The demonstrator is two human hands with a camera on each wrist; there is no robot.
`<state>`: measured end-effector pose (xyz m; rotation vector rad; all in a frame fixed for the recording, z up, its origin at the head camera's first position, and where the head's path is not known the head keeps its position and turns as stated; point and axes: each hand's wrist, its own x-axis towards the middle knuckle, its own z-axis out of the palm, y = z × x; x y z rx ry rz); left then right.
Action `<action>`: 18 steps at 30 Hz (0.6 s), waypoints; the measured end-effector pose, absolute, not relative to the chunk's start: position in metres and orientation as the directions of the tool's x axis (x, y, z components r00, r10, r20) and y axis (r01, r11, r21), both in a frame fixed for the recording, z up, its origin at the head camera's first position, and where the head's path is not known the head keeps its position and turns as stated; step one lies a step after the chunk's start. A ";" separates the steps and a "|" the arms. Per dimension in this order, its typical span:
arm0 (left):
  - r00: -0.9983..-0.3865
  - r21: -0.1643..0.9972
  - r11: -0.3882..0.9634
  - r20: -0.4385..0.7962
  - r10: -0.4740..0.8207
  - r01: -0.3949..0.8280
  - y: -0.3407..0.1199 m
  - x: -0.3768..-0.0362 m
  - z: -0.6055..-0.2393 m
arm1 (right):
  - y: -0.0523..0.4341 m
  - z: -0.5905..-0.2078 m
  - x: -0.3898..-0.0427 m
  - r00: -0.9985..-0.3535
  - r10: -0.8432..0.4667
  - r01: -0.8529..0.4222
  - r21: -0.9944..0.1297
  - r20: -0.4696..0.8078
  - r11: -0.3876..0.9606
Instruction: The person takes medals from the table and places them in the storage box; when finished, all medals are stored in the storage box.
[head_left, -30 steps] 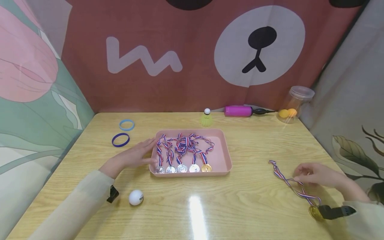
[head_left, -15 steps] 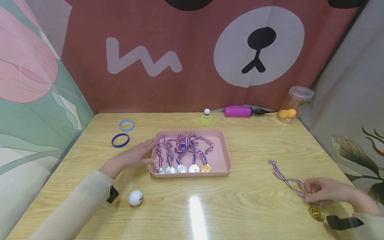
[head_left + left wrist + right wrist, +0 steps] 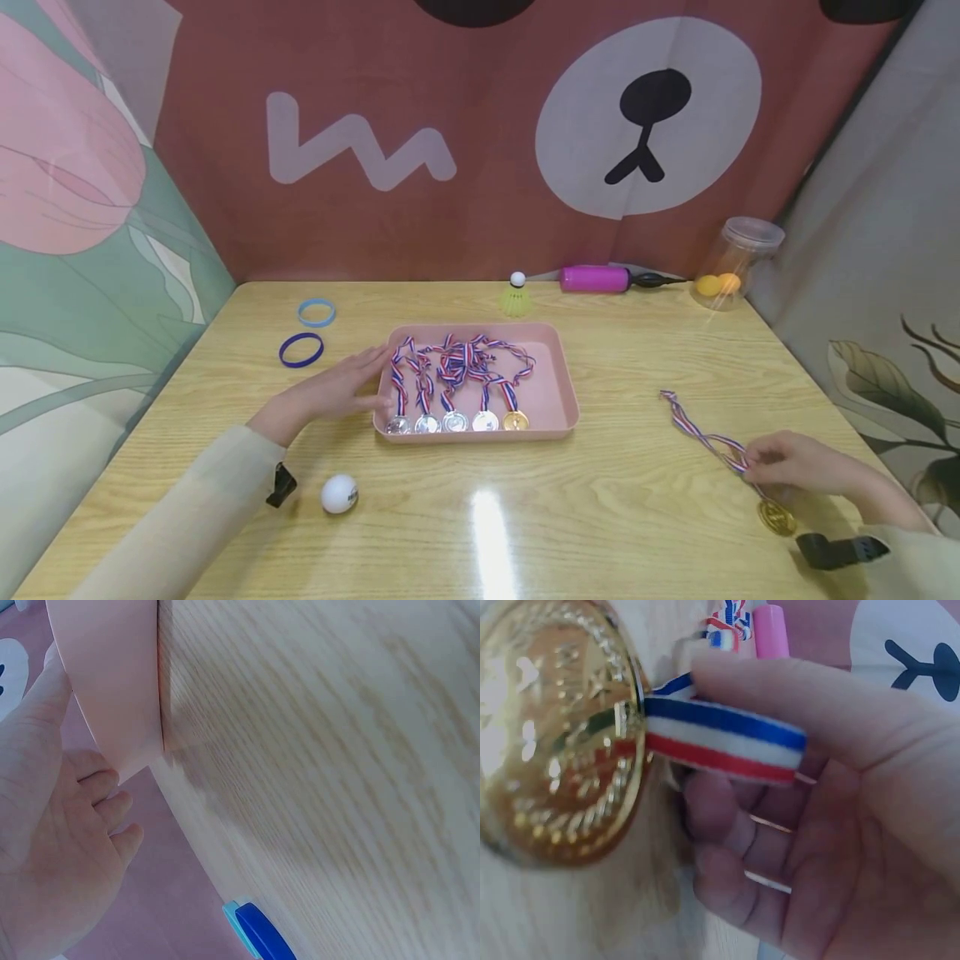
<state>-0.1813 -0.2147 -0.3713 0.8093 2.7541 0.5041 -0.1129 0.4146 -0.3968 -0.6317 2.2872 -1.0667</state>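
Note:
A pink tray (image 3: 561, 382) in the middle of the table holds several medals with striped ribbons (image 3: 457, 362), discs lined along its front. My left hand (image 3: 337, 387) lies flat with straight fingers against the tray's left wall (image 3: 112, 690). At the right, my right hand (image 3: 787, 467) pinches the red, white and blue ribbon (image 3: 693, 429) of a gold medal (image 3: 776, 517) just above the disc. In the right wrist view the gold medal (image 3: 555, 742) hangs close beside the ribbon (image 3: 720, 739), which my thumb and fingers hold.
A white ball (image 3: 339, 493) lies near my left forearm. Two blue bands (image 3: 302, 349) sit at the back left. A yellow shuttlecock (image 3: 516, 296), a pink pump (image 3: 596, 278) and a clear jar with orange balls (image 3: 731, 267) stand along the back edge. Curtains close three sides.
My right hand slid down the ribbon toward the disc, took hold, and has drawn the medal slightly left and up. The left hand has not moved.

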 end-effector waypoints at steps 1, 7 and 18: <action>-0.822 0.385 0.788 -0.117 0.558 0.480 -0.215 -0.181 -0.371 | 0.415 -0.397 -0.114 -0.739 -0.627 -0.194 -0.814 -0.245 0.547; -0.821 0.383 0.788 -0.116 0.559 0.482 -0.215 -0.181 -0.371 | 0.411 -0.386 -0.122 -0.746 -0.642 -0.228 -0.839 -0.175 0.494; -0.822 0.375 0.789 -0.112 0.559 0.486 -0.215 -0.181 -0.371 | 0.387 -0.358 -0.140 -0.872 -0.484 -0.226 -0.810 -0.079 0.541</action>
